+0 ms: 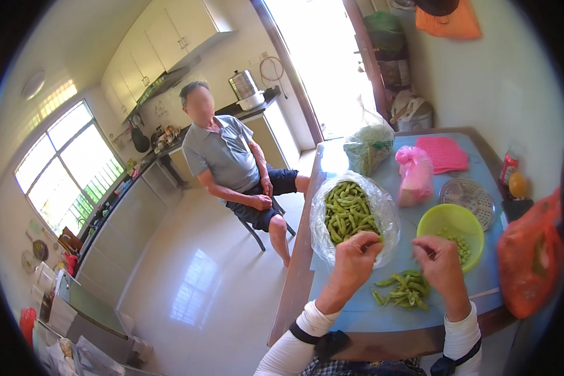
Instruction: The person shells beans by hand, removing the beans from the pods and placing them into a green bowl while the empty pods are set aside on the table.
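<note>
My left hand (pixel 357 256) is over the near edge of a clear plastic bag (pixel 389 211) full of green soybean pods (pixel 348 207). Its thumb and fingertips are pinched together, with a hint of green beside them; whether they grip a pod is unclear. Beside the left rim of a lime-green plastic bowl (pixel 473 225), my right hand (pixel 439 258) has curled fingers, slightly blurred, and their contents are hidden. Shelled green beans (pixel 463 248) lie inside that bowl. Between my forearms, a small heap of pods (pixel 406 289) rests on the blue table covering (pixel 376 322).
A perforated metal tray (pixel 465 195), a tied pink bag (pixel 414 176), a pink cloth (pixel 442 154) and a bag of greens (pixel 369 145) occupy the far side. A red bag (pixel 528 263) hangs at the right. Left of the table sits a person (pixel 225 155).
</note>
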